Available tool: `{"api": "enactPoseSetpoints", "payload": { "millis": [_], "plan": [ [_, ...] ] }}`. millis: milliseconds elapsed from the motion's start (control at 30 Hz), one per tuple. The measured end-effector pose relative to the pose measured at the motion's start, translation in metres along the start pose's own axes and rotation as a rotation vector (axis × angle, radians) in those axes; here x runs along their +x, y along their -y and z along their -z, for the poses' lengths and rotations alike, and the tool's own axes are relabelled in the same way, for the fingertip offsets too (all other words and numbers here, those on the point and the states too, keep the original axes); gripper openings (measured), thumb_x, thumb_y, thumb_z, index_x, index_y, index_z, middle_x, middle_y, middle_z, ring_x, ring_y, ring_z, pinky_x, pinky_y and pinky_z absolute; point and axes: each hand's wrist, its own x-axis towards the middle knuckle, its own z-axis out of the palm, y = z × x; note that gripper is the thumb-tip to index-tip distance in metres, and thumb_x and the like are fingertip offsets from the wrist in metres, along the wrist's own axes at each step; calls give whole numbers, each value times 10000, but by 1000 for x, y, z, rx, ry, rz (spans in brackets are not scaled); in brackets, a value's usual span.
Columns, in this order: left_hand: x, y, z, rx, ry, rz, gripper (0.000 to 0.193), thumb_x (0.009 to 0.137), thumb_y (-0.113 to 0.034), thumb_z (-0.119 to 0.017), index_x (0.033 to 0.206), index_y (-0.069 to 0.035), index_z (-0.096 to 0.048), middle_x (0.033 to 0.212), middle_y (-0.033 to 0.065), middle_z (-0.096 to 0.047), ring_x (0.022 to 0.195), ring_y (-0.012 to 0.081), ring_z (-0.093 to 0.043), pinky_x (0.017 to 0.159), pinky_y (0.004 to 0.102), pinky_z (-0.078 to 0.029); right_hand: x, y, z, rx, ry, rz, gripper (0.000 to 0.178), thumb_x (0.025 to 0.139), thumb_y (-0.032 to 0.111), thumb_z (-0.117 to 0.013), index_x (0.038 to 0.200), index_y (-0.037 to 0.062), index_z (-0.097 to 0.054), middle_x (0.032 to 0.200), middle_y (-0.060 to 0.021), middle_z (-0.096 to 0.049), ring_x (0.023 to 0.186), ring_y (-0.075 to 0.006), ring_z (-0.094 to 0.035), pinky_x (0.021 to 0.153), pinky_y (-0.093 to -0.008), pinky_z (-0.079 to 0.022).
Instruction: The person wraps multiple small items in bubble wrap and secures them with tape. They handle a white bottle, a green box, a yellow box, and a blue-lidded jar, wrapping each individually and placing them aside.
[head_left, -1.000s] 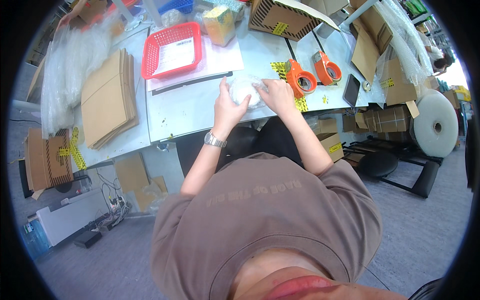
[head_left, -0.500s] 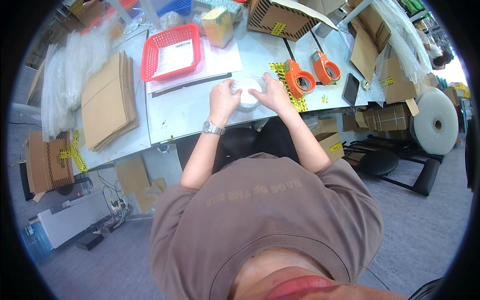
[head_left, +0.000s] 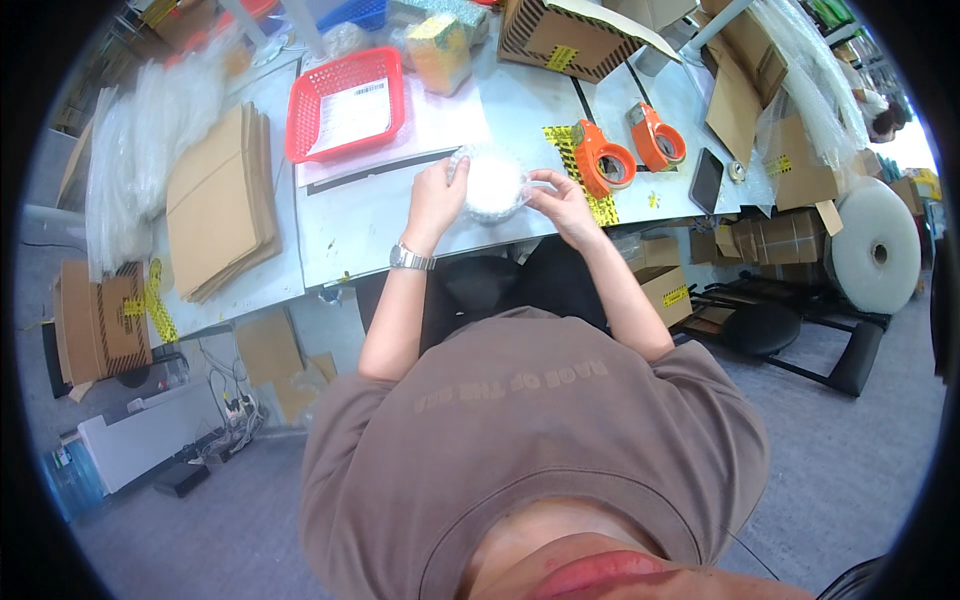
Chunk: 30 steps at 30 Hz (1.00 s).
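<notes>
A round white bundle (head_left: 492, 187) in clear bubble wrap is between my hands near the table's front edge. My left hand (head_left: 437, 198), with a metal watch on the wrist, is closed on its left edge, thumb on top. At the opposite edge my right hand (head_left: 563, 205) pinches the wrap between thumb and fingers. Glare whitens the bundle's top, and what lies inside the wrap is hidden. Just right of my right hand stands an orange tape dispenser (head_left: 607, 165), with a second orange tape dispenser (head_left: 657, 140) beyond it.
A red basket (head_left: 346, 105) holding a paper sits behind my left hand. Flat cardboard (head_left: 222, 195) and bubble wrap sheets (head_left: 150, 160) lie at left. A phone (head_left: 706, 181) rests at right. An open carton (head_left: 575, 45) stands at the back. A large wrap roll (head_left: 865, 245) is off the table's right.
My hands have moved apart to the bundle's two edges. The right fingers have shifted from its top to a pinch on the right edge. The bundle's top shows more openly.
</notes>
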Motion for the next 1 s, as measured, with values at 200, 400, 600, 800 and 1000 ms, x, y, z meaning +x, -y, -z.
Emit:
{"api": "enactPoseSetpoints", "payload": {
  "millis": [200,400,600,800,1000],
  "plan": [
    [-9,15,-18,-252,25,-62,623,764,-65,-695,1299,38,-391,1102,217,-669,1022,275,-663,861,334,-517,26,-25,-17,-391,-312,156,374,737,234,-843,885,69,-541,886,-35,-576,716,-85,-527,646,-237,-442],
    [-18,21,-33,-573,-140,-131,608,742,42,-620,1304,4,-390,1375,202,-454,1293,251,-469,995,375,-479,45,-37,-23,-537,-471,239,520,647,322,-891,855,92,-475,896,-37,-486,692,-104,-450,620,-262,-441],
    [-30,20,-29,-241,-55,-403,515,769,-84,-692,1261,-50,-542,1346,107,-515,1293,294,-439,1104,443,-351,46,-25,-27,-224,-391,144,529,632,241,-898,849,102,-437,851,-16,-499,767,-99,-483,656,-268,-432],
    [-23,22,6,1,83,-664,485,782,-228,-735,1244,-137,-615,1277,62,-597,1242,298,-469,1069,430,-341,54,1,-12,-383,-263,-105,488,638,202,-881,851,111,-451,878,-15,-513,803,-116,-493,722,-252,-424],
    [-4,32,-12,169,-30,-762,285,741,-274,-759,978,-125,-708,1080,-22,-662,1031,230,-526,914,403,-387,52,2,-9,-623,-195,244,463,649,179,-831,1044,107,-600,927,-21,-546,833,-131,-501,763,-278,-440]
  ]
}}
